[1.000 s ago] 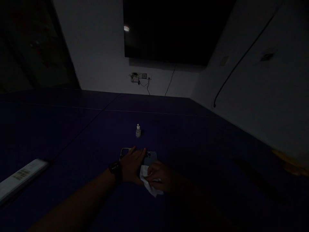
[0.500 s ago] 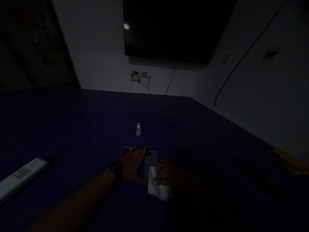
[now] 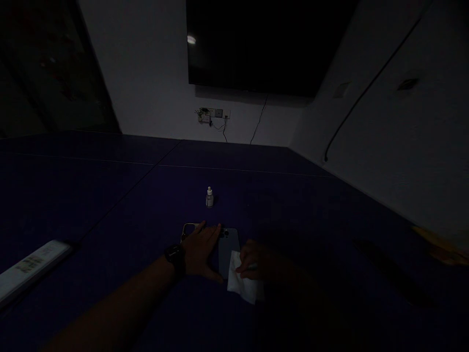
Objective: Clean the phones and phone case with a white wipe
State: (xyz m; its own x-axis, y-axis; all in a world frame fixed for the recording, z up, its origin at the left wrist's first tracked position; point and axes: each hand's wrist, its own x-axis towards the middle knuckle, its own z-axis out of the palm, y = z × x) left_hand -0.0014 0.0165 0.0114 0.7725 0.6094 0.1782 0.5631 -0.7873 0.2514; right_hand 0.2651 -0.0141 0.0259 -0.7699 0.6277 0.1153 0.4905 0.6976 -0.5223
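A blue-grey phone (image 3: 227,247) lies back up on the dark blue surface, its cameras at the far end. My right hand (image 3: 249,260) pinches a crumpled white tissue (image 3: 245,288) that overlaps the phone's near right part. Spread flat, my left hand (image 3: 201,250) wears a black watch at the wrist; its fingertips and thumb reach the phone's left edge. Under that hand lies a phone case (image 3: 186,227), mostly hidden, with its camera cutout showing. Beyond the phone stands a small dropper bottle (image 3: 209,199) with a white top.
At the left lies a long white box (image 3: 34,266). A dark, flat strip (image 3: 388,271) and a yellowish object (image 3: 437,244) are at the right. Against the back wall are sockets with cables (image 3: 212,115), below a large black screen (image 3: 264,44). The room is dim.
My right hand has shifted slightly to the right with the tissue, baring a bit more of the phone's back. My left hand stays in place over the case.
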